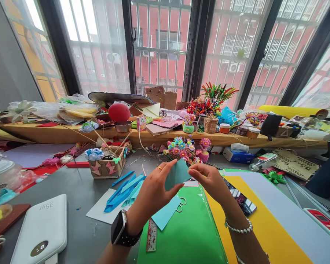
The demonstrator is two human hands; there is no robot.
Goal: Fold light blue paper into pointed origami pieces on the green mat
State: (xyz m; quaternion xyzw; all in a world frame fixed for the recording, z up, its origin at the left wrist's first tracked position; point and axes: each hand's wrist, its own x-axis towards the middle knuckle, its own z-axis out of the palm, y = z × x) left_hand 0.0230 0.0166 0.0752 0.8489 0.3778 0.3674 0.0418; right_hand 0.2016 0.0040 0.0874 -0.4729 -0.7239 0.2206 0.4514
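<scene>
Both my hands hold up a small teal paper piece (177,174) above the table. My left hand (154,189), with a ring and a black smartwatch on the wrist, pinches its left side. My right hand (210,179), with a bead bracelet on the wrist, pinches its right edge. Below them lie a light-blue paper strip (165,214), scissors (180,204) partly hidden, a ruler (151,234) and a green sheet (189,231). Several folded blue paper strips (123,192) rest on white paper to the left.
A white power bank (42,229) lies at the front left. A cardboard basket (107,165) and a bunch of paper flowers (184,148) stand behind. Yellow and white sheets (266,216) and a phone (240,200) lie on the right. The window ledge (71,134) is crowded with craft supplies.
</scene>
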